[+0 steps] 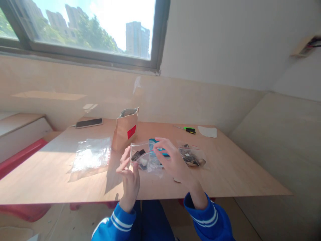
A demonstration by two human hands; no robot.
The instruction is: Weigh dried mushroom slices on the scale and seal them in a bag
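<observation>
Over the table, a clear zip bag [146,161] with dark pieces and a whitish piece inside is stretched between my hands. My left hand [129,177] is closed on its left edge, thumb in front. My right hand [174,162] is closed at the bag's upper right edge, fingers bent toward it. The bag's mouth appears parted at the top. Behind it, a blue flat item [152,142] shows partly, mostly hidden by the bag and my right hand. A second clear bag [194,157] with dark brownish pieces lies just right of my right hand.
A brown paper pouch [125,130] with a red label stands open-topped behind my left hand. Several flat clear bags [91,155] lie left, near a phone [89,123]. Screwdrivers [189,130] and white paper [207,131] lie at the back right of the table [238,177].
</observation>
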